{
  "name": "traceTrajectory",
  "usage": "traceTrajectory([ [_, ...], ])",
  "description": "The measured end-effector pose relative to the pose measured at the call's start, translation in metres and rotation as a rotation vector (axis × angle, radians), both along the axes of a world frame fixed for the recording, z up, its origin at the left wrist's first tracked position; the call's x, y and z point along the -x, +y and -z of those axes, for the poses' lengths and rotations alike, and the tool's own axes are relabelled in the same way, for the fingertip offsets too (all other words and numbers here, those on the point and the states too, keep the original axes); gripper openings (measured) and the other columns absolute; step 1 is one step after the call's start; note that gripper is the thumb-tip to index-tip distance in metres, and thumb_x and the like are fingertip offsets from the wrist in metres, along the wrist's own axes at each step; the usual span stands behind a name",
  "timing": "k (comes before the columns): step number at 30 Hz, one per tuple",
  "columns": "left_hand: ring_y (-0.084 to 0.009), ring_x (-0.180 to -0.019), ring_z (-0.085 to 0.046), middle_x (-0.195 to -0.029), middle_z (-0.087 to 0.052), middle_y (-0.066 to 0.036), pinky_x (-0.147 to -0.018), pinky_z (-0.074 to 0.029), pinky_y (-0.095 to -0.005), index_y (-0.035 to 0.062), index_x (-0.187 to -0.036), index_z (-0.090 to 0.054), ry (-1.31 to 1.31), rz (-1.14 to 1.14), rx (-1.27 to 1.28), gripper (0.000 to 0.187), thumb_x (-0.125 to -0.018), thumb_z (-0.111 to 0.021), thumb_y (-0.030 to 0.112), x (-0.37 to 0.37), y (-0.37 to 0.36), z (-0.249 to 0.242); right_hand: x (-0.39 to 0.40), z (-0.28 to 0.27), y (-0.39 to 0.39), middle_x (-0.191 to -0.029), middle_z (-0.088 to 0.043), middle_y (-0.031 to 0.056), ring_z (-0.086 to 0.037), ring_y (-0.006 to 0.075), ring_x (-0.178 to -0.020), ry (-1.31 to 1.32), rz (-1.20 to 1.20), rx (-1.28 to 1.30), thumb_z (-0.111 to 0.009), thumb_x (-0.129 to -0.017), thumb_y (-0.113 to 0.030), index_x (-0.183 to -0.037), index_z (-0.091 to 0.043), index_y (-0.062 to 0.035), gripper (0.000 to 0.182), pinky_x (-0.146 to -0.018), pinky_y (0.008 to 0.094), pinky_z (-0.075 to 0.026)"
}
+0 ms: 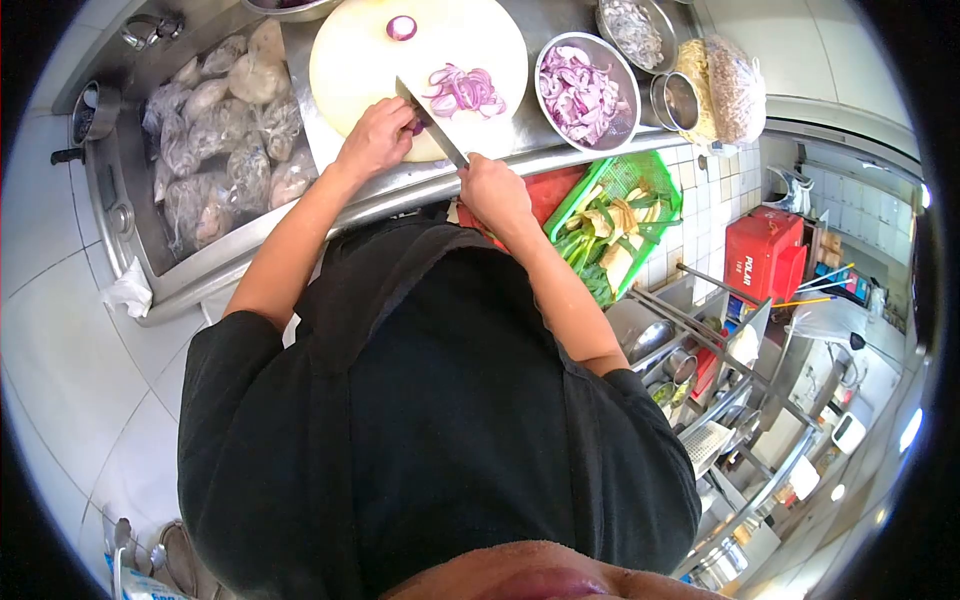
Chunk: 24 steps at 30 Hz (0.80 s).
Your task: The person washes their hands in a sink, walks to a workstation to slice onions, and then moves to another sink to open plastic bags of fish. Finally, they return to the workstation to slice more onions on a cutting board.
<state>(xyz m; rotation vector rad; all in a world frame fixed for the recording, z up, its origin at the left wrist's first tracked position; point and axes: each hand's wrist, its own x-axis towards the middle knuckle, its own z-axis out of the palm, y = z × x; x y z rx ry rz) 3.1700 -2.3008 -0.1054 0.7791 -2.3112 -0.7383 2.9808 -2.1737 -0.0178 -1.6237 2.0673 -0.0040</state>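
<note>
My right hand (495, 193) grips the handle of a kitchen knife (433, 126), its blade slanting up and left over a round cutting board (345, 60). Beside the blade, my left hand (378, 138) has its fingers curled on a piece of red onion (416, 127), mostly hidden beneath them. Sliced red onion (467, 91) lies in a loose pile just right of the knife. A cut red onion piece (401, 28) rests near the board's far edge. To the right stands a metal bowl (541, 90) full of onion slices.
At left, a steel sink (160, 262) holds several plastic-wrapped bundles (248, 168). A second filled bowl (636, 32), a small metal pot (674, 101) and a bag (733, 90) stand right. Below the counter is a green basket (640, 172) of vegetable trimmings.
</note>
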Motion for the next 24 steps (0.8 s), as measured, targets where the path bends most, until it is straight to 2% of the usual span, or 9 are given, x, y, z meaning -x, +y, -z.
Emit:
traceTrajectory([
  [3, -0.0346, -0.088, -0.059, -0.090, -0.058, -0.015, -0.081, -0.050, -0.0434, -0.0001, -0.087, -0.058, 0.047, -0.011, -0.007, 0.014, -0.077, -0.068, 0.001, 0.001, 0.001, 0.006, 0.001, 0.002, -0.002, -0.087, -0.072, 0.0267, -0.072, 0.0444, -0.087, -0.012, -0.015, 0.049, -0.061, -0.097, -0.023, -0.101, -0.068, -0.0023, 0.022, -0.082, 0.0542, -0.057],
  [5, -0.0347, -0.091, -0.060, -0.091, -0.059, -0.015, -0.083, -0.050, -0.0431, -0.0001, -0.087, -0.059, 0.022, -0.039, -0.018, 0.014, -0.077, -0.069, 0.001, 0.000, 0.002, 0.006, -0.002, -0.016, -0.001, -0.087, -0.072, 0.0267, -0.072, 0.0437, -0.087, -0.035, 0.002, 0.050, -0.060, -0.097, -0.024, -0.100, -0.068, -0.0019, 0.023, -0.082, 0.0537, -0.057],
  [9, -0.0349, -0.088, -0.060, -0.089, -0.060, -0.014, -0.081, -0.050, -0.0456, 0.0011, -0.086, -0.062, 0.046, -0.082, -0.021, 0.014, -0.074, -0.066, 0.000, 0.000, 0.006, 0.008, 0.003, 0.009, -0.004, -0.088, -0.072, 0.0263, -0.072, 0.0432, -0.088, 0.003, -0.026, 0.029, -0.059, -0.097, -0.024, -0.100, -0.068, -0.0006, 0.025, -0.083, 0.0535, -0.057],
  [12, -0.0343, -0.098, -0.062, -0.099, -0.063, -0.015, -0.088, -0.050, -0.0416, 0.0004, -0.091, -0.061, 0.050, -0.088, -0.017, 0.015, -0.079, -0.069, 0.001, -0.002, 0.006, 0.013, -0.001, -0.009, -0.003, -0.089, -0.072, 0.0258, -0.072, 0.0433, -0.088, -0.022, -0.013, 0.005, -0.059, -0.097, -0.023, -0.101, -0.069, -0.0003, 0.025, -0.083, 0.0539, -0.056],
  [15, -0.0351, -0.091, -0.062, -0.092, -0.063, -0.014, -0.082, -0.050, -0.0441, 0.0020, -0.089, -0.063, 0.071, -0.085, -0.028, 0.013, -0.078, -0.069, 0.002, -0.001, 0.007, 0.013, 0.002, 0.010, -0.001, -0.091, -0.072, 0.0260, -0.072, 0.0434, -0.089, -0.005, -0.026, -0.010, -0.060, -0.097, -0.025, -0.103, -0.070, -0.0009, 0.026, -0.084, 0.0541, -0.056],
  [18, -0.0338, -0.096, -0.063, -0.100, -0.063, -0.014, -0.086, -0.052, -0.0408, 0.0001, -0.094, -0.062, 0.114, -0.079, -0.053, 0.014, -0.083, -0.070, 0.000, -0.004, 0.007, 0.012, 0.003, -0.014, -0.003, -0.091, -0.072, 0.0268, -0.072, 0.0431, -0.089, -0.033, -0.010, -0.028, -0.060, -0.097, -0.026, -0.102, -0.069, 0.0004, 0.028, -0.083, 0.0538, -0.056],
  [19, -0.0336, -0.096, -0.063, -0.100, -0.063, -0.014, -0.086, -0.052, -0.0406, 0.0001, -0.094, -0.062, 0.091, -0.081, -0.078, 0.013, -0.083, -0.070, 0.000, -0.005, 0.008, 0.012, 0.002, -0.013, 0.001, -0.091, -0.072, 0.0271, -0.072, 0.0428, -0.089, -0.056, -0.016, 0.040, -0.060, -0.097, -0.026, -0.102, -0.069, 0.0010, 0.029, -0.084, 0.0535, -0.056],
  [21, -0.0332, -0.097, -0.063, -0.101, -0.063, -0.014, -0.086, -0.052, -0.0402, 0.0001, -0.094, -0.062, 0.052, -0.083, -0.127, 0.013, -0.083, -0.070, 0.000, -0.005, 0.008, 0.010, 0.002, 0.011, 0.002, -0.092, -0.072, 0.0276, -0.072, 0.0432, -0.090, -0.023, -0.032, -0.017, -0.060, -0.098, -0.028, -0.103, -0.069, 0.0006, 0.030, -0.083, 0.0533, -0.056],
  [24, -0.0315, -0.096, -0.065, -0.102, -0.064, -0.014, -0.086, -0.052, -0.0392, -0.0002, -0.095, -0.063, 0.064, -0.106, -0.163, 0.012, -0.086, -0.069, 0.000, -0.006, 0.010, 0.014, 0.010, 0.009, -0.010, -0.096, -0.072, 0.0282, -0.071, 0.0437, -0.094, -0.071, 0.016, -0.096, -0.061, -0.098, -0.031, -0.106, -0.069, 0.0002, 0.033, -0.085, 0.0531, -0.056],
])
